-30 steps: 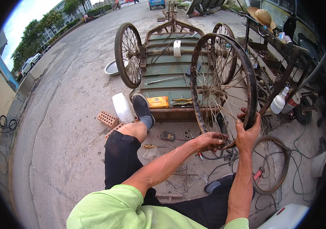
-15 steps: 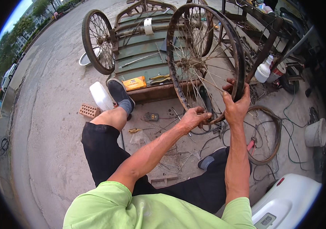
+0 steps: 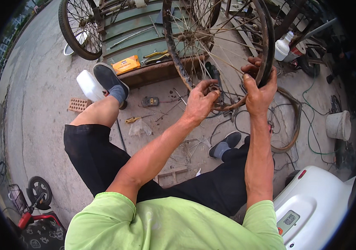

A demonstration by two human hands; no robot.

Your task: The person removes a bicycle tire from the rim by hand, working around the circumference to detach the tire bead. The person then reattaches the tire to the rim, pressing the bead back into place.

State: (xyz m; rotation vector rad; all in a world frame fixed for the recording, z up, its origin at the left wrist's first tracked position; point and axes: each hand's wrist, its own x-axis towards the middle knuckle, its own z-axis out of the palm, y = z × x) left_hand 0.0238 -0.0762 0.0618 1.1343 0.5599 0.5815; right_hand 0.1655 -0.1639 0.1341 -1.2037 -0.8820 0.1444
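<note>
A rusty spoked wheel (image 3: 191, 36) stands tilted in front of me, with a dark tyre (image 3: 268, 46) along its right side. My right hand (image 3: 260, 89) grips the lower right of the wheel, thumb toward me and fingers curled behind. At the lower left of the rim, my left hand (image 3: 201, 102) is closed, thumb and forefinger pinched together. A small dark piece shows between those fingertips; I cannot make out what it is. Loose bent spokes reach between the hub and rim.
Beyond the wheel lies an overturned green cart (image 3: 138, 48) bearing an orange box (image 3: 126, 64) and pliers (image 3: 156, 54). On the ground are a multimeter (image 3: 150, 101), a brick (image 3: 79, 104), a white jug (image 3: 89, 84), a loose tyre (image 3: 296, 121) and a bucket (image 3: 338, 126). A white scooter (image 3: 311, 208) stands at right.
My view has shifted, so the cart and ground items sit higher and farther left. My left hand has turned more upright at the rim; my right hand keeps its grip on the wheel.
</note>
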